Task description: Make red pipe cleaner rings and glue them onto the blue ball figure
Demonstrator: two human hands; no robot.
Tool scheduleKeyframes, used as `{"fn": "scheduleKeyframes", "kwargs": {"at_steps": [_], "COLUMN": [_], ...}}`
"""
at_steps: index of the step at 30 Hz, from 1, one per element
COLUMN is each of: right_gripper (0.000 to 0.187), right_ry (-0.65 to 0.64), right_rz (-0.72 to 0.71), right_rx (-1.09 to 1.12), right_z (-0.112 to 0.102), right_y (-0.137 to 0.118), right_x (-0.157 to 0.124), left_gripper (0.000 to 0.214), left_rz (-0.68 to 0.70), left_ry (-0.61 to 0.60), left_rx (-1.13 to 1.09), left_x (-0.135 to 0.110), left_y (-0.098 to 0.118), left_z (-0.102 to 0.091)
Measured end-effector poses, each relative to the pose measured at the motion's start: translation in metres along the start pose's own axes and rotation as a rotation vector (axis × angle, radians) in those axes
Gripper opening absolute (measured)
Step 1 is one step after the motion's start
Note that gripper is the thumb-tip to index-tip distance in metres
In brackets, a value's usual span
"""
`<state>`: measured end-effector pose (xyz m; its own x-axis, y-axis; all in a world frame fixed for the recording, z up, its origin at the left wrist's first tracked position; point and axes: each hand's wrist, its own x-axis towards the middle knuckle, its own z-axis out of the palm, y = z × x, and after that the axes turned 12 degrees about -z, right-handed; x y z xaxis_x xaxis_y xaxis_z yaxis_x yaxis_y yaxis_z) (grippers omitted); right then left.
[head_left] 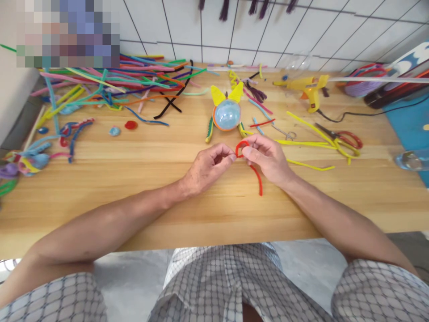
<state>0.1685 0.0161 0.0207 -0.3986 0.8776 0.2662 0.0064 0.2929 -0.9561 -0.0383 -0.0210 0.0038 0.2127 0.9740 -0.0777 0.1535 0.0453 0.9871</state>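
Note:
Both my hands meet over the middle of the wooden table, pinching one red pipe cleaner. My left hand is closed on its curled upper end. My right hand is closed on the same loop from the other side, and the straight tail hangs down past my wrist. Just beyond my fingers lies a craft figure: a clear blue ball ringed in orange, with yellow pipe-cleaner ears and legs.
A heap of coloured pipe cleaners covers the back left. A yellow glue gun and red-handled scissors lie at the right, with loose yellow pipe cleaners near them. Small scissors rest beside the figure.

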Motion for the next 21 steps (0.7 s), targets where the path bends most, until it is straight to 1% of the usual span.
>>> {"fn": "scheduleKeyframes", "kwargs": {"at_steps": [3,6,10,12,14,17,21], "right_gripper": [0.044,0.043,0.041,0.041,0.040,0.038,0.026], "right_ry": [0.054,0.080,0.061,0.041,0.036,0.035,-0.015], "right_rz": [-0.006,0.001,0.024,0.028,0.000,-0.093,-0.182], "right_rx": [0.009,0.024,0.053,0.048,0.007,-0.113,-0.312], "right_z": [-0.002,-0.002,0.000,0.001,0.002,0.001,0.000], "right_y": [0.004,0.007,0.005,0.003,0.001,0.001,0.003], "right_x": [0.001,0.001,0.000,-0.001,-0.002,-0.004,-0.006], "left_gripper": [0.027,0.032,0.037,0.037,0.033,0.029,0.027], "left_rz": [0.004,0.018,0.027,0.046,0.058,0.055,0.057], "left_ry": [-0.009,-0.007,0.004,0.016,0.026,0.018,0.008], "left_rx": [0.005,-0.004,-0.039,-0.044,-0.027,0.008,0.027], "left_x": [-0.001,-0.001,0.001,0.002,0.003,0.004,0.003], "left_y": [0.002,0.001,-0.003,-0.007,-0.009,-0.012,-0.012], "left_z": [-0.002,-0.003,0.000,0.001,0.002,0.002,0.002]}}
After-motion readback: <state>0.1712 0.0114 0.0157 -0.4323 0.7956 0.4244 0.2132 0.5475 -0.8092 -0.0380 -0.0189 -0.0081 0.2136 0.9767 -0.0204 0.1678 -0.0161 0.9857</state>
